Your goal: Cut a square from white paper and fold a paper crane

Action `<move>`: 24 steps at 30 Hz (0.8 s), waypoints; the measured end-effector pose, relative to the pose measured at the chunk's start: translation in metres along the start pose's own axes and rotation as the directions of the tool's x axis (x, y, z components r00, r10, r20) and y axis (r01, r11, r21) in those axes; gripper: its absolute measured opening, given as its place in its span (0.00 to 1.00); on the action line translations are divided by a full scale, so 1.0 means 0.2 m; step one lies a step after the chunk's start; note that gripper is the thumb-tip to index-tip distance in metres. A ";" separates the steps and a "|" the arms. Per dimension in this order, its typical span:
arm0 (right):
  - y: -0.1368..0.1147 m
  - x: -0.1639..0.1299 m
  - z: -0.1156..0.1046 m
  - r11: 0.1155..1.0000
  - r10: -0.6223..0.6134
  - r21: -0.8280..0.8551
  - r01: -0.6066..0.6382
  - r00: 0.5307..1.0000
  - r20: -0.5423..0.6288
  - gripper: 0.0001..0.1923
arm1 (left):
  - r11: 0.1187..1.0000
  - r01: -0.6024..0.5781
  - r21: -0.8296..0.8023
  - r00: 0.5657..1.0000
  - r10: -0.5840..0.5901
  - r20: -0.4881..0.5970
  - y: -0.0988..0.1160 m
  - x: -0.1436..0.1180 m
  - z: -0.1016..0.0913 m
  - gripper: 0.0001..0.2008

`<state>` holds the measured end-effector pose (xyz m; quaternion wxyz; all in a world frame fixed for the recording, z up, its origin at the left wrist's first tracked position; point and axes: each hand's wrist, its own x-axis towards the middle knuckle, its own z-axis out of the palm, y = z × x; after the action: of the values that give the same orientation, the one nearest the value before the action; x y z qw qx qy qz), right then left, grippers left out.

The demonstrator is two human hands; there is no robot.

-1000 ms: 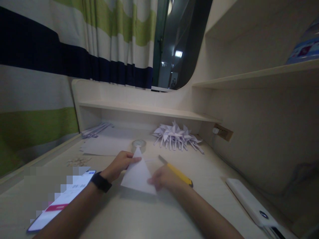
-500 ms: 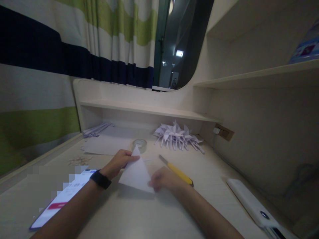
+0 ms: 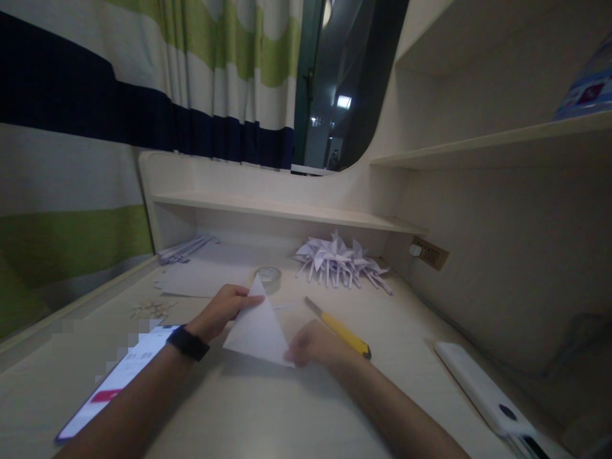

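Head view, dim light. Both hands work at centre frame, low on the desk [image 3: 268, 414].

Paper [image 3: 258, 328]: white sheet folded to a triangle, apex up, lying at centre frame and slightly raised off the desk at its far tip.

Left hand [image 3: 220, 311]: fingers closed in a pinch on the upper left edge of the paper, near the apex. A black watch [image 3: 188, 343] sits on that wrist.

Right hand [image 3: 313, 344]: fingers curled down on the lower right corner of the paper, pressing or pinching it; which of the two cannot be told, since the fingertips are blurred.

Around the hands:
- Knife [image 3: 340, 328], yellow body with a grey blade end, lies just beyond the right hand, slanting from upper left to lower right; it seems to touch the back of the hand or pass just behind it.
- Tape [image 3: 268, 276], a clear roll, lies flat just above the paper's apex.
- Phone [image 3: 115, 382], screen lit, lies at lower left, beside the left forearm.
- Flat white sheets [image 3: 205, 280] lie left of the tape.
- Pile of folded white pinwheels [image 3: 339, 261] sits right of centre, under the low shelf [image 3: 287, 213].
- Thin paper strips [image 3: 184, 248] lie at the left end under that shelf.
- White oblong device [image 3: 482, 389] lies at lower right.
- Socket [image 3: 430, 254] is on the right wall.
- Striped curtain [image 3: 143, 83] fills the upper left.
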<state>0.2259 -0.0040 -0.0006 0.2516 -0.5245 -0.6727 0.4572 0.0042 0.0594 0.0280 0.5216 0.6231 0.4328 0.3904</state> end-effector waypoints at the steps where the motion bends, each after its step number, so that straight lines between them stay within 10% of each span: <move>1: 0.01 0.00 0.00 1.000 -0.005 -0.002 0.005 1.000 0.004 0.10 | 1.000 -0.008 0.004 1.000 0.008 -0.001 0.00 0.00 0.00 0.17; 18: 0.08 0.01 -0.08 0.990 -0.085 -0.103 0.092 0.994 0.070 0.04 | 0.999 -0.036 -0.016 0.992 0.033 -0.121 0.04 0.00 -0.08 0.17; 24: 0.06 0.02 -0.15 0.995 -0.088 -0.064 0.079 0.986 -0.143 0.05 | 0.994 -0.050 -0.098 0.982 0.031 -0.187 0.01 0.02 -0.14 0.16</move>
<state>0.2554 0.0119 0.0021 0.3037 -0.5349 -0.6870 0.3869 -0.0195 0.0725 0.0341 0.5021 0.5652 0.4460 0.4791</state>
